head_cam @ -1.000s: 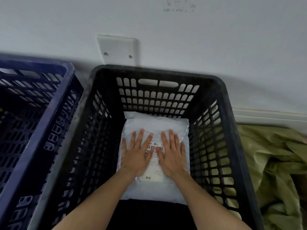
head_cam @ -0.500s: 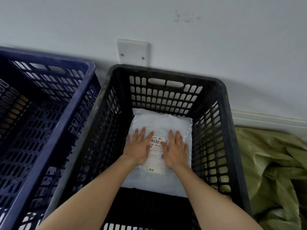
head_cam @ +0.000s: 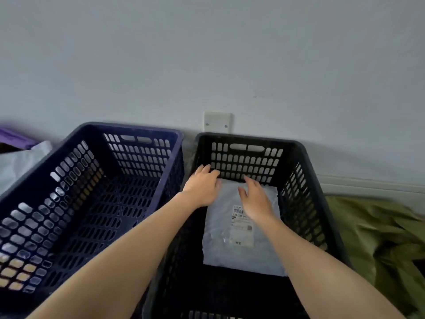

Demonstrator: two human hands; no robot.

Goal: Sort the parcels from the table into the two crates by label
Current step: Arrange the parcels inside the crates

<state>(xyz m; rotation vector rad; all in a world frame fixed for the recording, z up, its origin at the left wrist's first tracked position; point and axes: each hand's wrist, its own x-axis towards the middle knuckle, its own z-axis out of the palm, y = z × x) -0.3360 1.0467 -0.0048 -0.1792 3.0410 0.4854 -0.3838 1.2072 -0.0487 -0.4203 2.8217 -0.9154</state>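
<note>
Black crate (head_cam: 296, 146): one white parcel (head_cam: 220, 238) is contained, laid flat, label (head_cam: 242, 233) up, beneath and nearer than the fingertips.
Blue crate (head_cam: 128, 128): set just left of the left fingers.
Left hand (head_cam: 202, 187): fingers loosely apart, nothing gripped, above the parcel's far left corner.
Right hand (head_cam: 257, 199): fingers apart, nothing gripped; contact cannot be told.

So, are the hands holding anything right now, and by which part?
Nothing is held. The left hand and right hand are open over the white parcel, which lies flat in the black crate.
</note>
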